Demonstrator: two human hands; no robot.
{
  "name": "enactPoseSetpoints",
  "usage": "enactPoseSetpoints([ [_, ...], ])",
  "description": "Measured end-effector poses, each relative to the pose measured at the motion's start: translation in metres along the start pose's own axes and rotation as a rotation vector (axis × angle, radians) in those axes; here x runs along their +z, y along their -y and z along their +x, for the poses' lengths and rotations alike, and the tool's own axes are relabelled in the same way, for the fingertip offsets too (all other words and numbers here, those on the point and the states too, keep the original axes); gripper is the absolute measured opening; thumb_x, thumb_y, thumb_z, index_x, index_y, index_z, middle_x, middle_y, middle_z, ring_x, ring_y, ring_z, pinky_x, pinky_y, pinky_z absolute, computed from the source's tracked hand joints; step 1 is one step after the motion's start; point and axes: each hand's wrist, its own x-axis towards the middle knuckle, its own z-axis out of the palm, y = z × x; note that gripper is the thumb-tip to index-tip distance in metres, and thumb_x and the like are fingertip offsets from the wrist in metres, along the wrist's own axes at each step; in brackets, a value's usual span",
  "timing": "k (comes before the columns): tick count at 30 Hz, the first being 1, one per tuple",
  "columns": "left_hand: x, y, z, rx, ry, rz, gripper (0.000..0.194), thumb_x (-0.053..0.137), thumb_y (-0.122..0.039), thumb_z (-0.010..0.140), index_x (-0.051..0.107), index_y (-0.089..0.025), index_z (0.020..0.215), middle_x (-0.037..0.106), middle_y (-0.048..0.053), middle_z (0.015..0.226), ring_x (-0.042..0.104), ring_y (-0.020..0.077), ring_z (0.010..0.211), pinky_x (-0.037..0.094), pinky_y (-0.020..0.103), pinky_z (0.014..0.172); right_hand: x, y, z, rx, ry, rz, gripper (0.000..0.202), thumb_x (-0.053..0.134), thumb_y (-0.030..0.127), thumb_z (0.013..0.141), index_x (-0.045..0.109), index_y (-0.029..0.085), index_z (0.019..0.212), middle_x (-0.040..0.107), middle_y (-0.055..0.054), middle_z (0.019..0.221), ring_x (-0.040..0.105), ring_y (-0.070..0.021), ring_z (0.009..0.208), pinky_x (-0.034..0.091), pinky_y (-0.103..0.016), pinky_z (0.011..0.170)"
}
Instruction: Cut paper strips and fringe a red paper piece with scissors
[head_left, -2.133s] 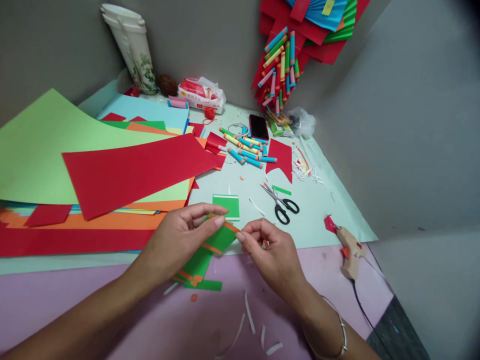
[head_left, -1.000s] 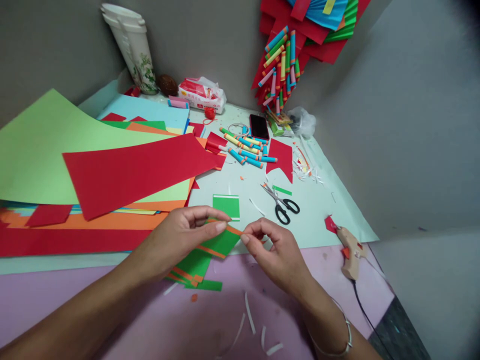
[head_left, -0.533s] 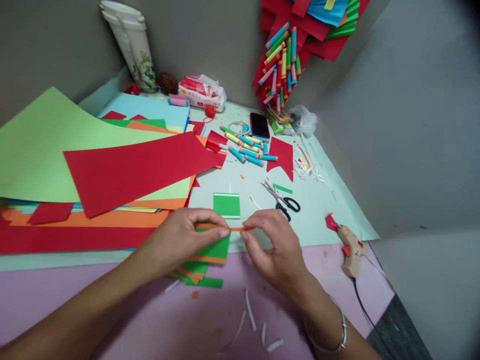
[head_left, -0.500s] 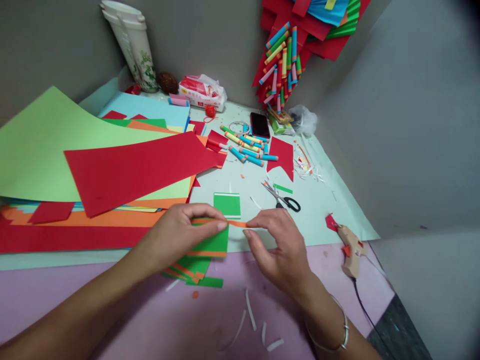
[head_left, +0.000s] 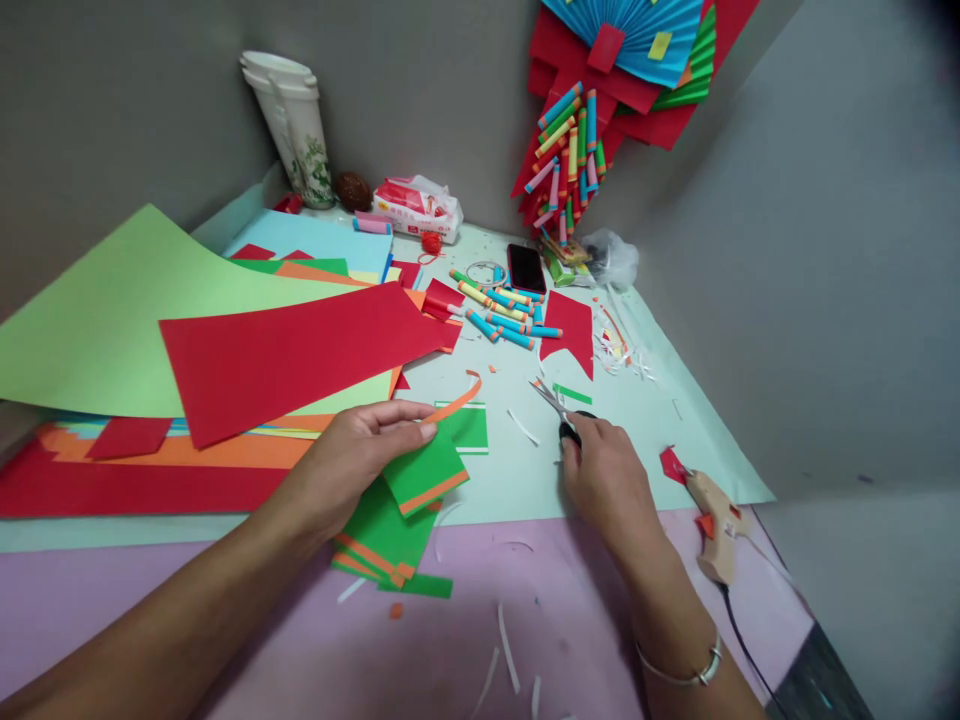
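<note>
My left hand (head_left: pixel 375 445) pinches a green paper piece (head_left: pixel 424 465) that has an orange band along its lower edge. An orange paper strip (head_left: pixel 456 402) at its top edge sticks out past the fingers, its free end curling up. Below the hand lie more green pieces with orange edging (head_left: pixel 386 530), partly overlapping. A green card with white edges (head_left: pixel 472 428) rests flat just behind the held piece. To the right, my right hand (head_left: pixel 607 465) is closed around the black handles of the scissors (head_left: pixel 553 398), whose blades point away to the left on the table.
Coloured paper sheets (head_left: pixel 285 365) are stacked at left. Small rolled paper tubes (head_left: pixel 510 310) and a phone (head_left: pixel 526 269) lie at the back. A glue gun (head_left: pixel 716 525) with its cord is at right. White paper scraps (head_left: pixel 508 650) are scattered in front.
My right hand has left the orange strip, moved right and closed on the scissors' handles. The strip's free end now curls upward, and the green piece in my left hand has tilted.
</note>
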Motion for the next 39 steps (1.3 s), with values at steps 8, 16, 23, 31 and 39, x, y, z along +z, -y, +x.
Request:
enactPoseSetpoints([
  [8,-0.006,0.006,0.003,0.030,-0.016,-0.022,0.019,0.079,-0.039,0.073,0.076,-0.024,0.084,0.074,-0.002,0.071,0.067,0.0144,0.061,0.054,0.023,0.057,-0.002,0.000,0.002,0.083,0.032,0.070,0.024,0.052,0.019,0.092,0.065,0.014,0.111,0.067,-0.012,0.102,0.059,-0.0275,0.095,0.044,-0.035,0.077],
  [16,-0.004,0.001,0.001,0.024,0.012,-0.066,0.020,0.077,-0.039,0.076,0.075,-0.021,0.084,0.069,-0.002,0.066,0.064,0.0136,0.056,0.053,0.024,0.054,0.000,-0.009,0.006,0.113,0.127,0.045,0.020,0.055,0.019,0.088,0.064,0.017,0.107,0.065,-0.009,0.095,0.060,-0.0262,0.090,0.040,-0.033,0.072],
  [23,-0.005,0.005,0.004,0.039,-0.052,-0.077,0.026,0.080,-0.038,0.072,0.075,-0.022,0.092,0.072,0.000,0.071,0.066,0.0153,0.061,0.056,0.027,0.059,-0.007,-0.010,0.007,0.239,0.098,0.201,0.012,0.055,0.024,0.086,0.065,0.019,0.090,0.065,-0.006,0.091,0.061,-0.0211,0.076,0.039,-0.030,0.064],
  [31,-0.003,0.001,0.002,0.043,-0.076,-0.110,0.027,0.081,-0.038,0.071,0.075,-0.021,0.092,0.071,-0.001,0.072,0.064,0.0118,0.060,0.051,0.021,0.056,-0.023,-0.003,0.003,0.380,0.244,1.114,0.042,0.058,0.039,0.088,0.054,0.024,0.126,0.060,-0.003,0.094,0.062,-0.0183,0.079,0.048,-0.029,0.069],
  [39,-0.007,0.004,0.002,0.108,-0.067,-0.070,0.025,0.077,-0.040,0.075,0.074,-0.018,0.086,0.065,-0.002,0.068,0.058,0.0104,0.059,0.046,0.020,0.056,-0.026,0.031,-0.015,0.251,0.612,1.380,0.040,0.065,0.022,0.083,0.064,0.028,0.123,0.057,-0.003,0.102,0.056,-0.0181,0.092,0.046,-0.029,0.080],
])
